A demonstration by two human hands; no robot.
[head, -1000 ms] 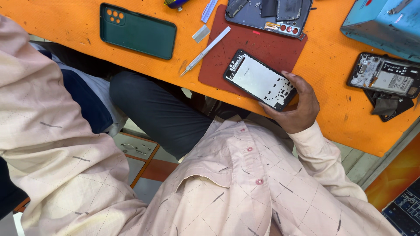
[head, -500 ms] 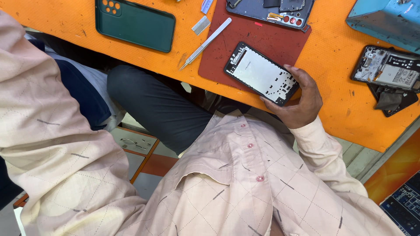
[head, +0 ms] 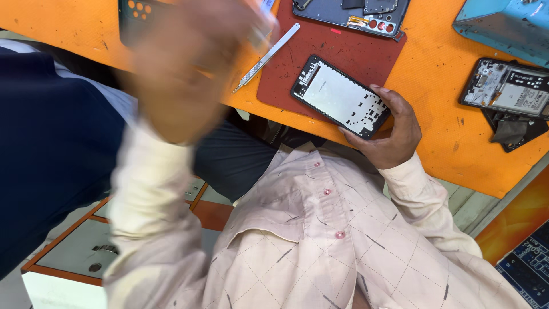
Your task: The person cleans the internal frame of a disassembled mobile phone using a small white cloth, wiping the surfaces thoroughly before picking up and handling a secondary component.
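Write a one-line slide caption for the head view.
Right hand grips an opened phone frame at the orange table edge; blurred left hand raised near tweezers.

The phone frame (head: 341, 97) looks like dark plastic around a pale matt metal plate, and it lies partly on a dull maroon mat (head: 343, 57) of rubbery finish. The tweezers (head: 266, 57) are brushed, slightly shiny metal; the orange counter (head: 446, 126) is smooth but scuffed and stained. The shirt sleeves are soft woven cloth.
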